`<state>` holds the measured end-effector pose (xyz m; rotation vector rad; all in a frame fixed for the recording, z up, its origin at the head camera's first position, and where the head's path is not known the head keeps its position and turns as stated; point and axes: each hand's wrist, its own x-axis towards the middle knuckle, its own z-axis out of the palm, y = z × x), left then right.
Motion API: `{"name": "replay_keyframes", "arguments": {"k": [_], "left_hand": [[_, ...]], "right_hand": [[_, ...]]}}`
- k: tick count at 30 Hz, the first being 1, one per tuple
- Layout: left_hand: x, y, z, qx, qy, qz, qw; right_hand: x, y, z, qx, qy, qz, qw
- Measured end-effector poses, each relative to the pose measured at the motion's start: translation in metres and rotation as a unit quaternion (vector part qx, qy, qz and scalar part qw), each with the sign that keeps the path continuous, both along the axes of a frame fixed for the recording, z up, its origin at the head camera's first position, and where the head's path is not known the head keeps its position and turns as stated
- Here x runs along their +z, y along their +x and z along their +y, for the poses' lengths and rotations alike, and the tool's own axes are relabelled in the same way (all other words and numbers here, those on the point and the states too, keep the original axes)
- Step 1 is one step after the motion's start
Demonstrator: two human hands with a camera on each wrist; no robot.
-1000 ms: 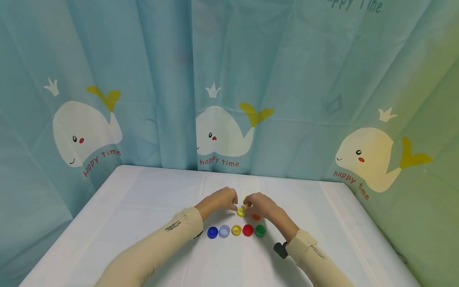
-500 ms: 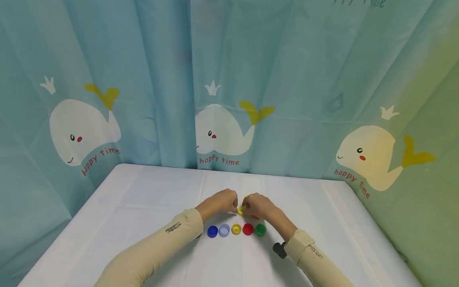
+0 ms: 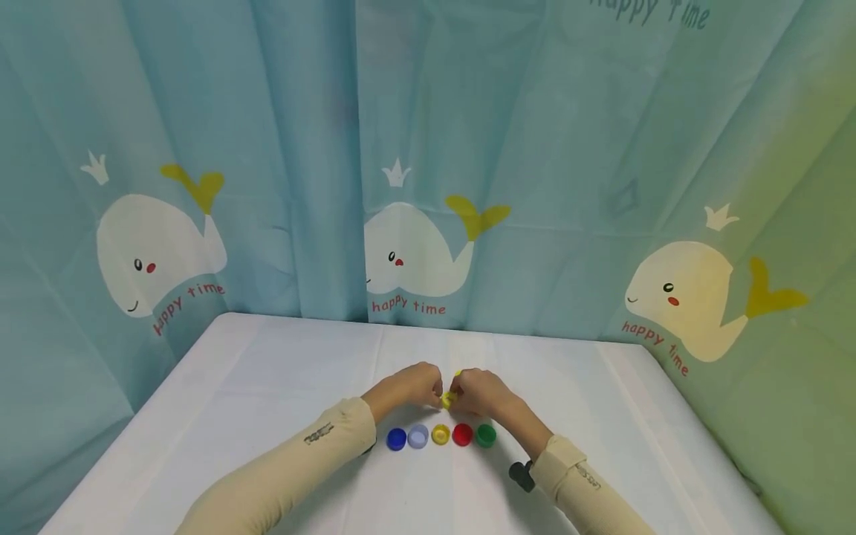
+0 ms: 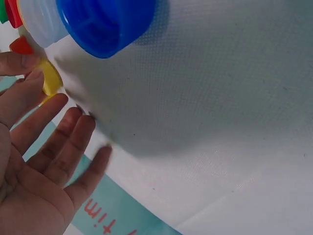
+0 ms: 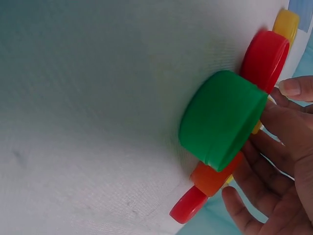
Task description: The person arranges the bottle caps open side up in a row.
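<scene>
In the head view my left hand [image 3: 417, 383] and right hand [image 3: 483, 391] meet over a small yellow bottle cap [image 3: 448, 401] on the white table. The thumb and forefinger of the left hand pinch its left side. From the right, the right thumb and fingertips hold it, partly covering it. In the left wrist view the yellow cap [image 4: 51, 78] shows beside the thumb, with the remaining fingers spread. Behind the right hand peeks another yellow cap [image 3: 458, 372]. An orange cap [image 5: 211, 178] and a red cap [image 5: 189, 204], hidden in the head view, lie near the right fingers.
Nearer the person runs a row of caps: dark blue [image 3: 397, 439], pale blue [image 3: 417, 436], yellow [image 3: 441, 434], red [image 3: 463, 435] and green [image 3: 486, 435]. A blue whale-print curtain [image 3: 562, 148] hangs along the table's far edge.
My right hand has moved left onto the yellow cap and now covers the orange cap. The left fingers have closed in on the cap from the other side. The front row has stayed put.
</scene>
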<state>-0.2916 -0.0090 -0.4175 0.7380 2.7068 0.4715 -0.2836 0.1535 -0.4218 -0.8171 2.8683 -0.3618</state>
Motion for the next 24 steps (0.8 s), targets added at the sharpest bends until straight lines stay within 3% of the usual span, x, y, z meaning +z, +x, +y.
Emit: {"name": "replay_keyframes", "arguments": {"k": [6, 13, 24], "left_hand": [[0.002, 0.0, -0.002, 0.001, 0.005, -0.013, 0.9999], [-0.001, 0.002, -0.01, -0.007, 0.038, -0.002, 0.9993], [0.001, 0.004, -0.024, 0.001, 0.157, 0.018, 0.9875]], "right_hand": [[0.0, 0.003, 0.001, 0.018, 0.008, 0.048, 0.9987], [0.002, 0.007, 0.004, 0.057, -0.004, 0.113, 0.992], [0.005, 0.011, 0.002, 0.013, -0.052, 0.09, 0.9945]]}}
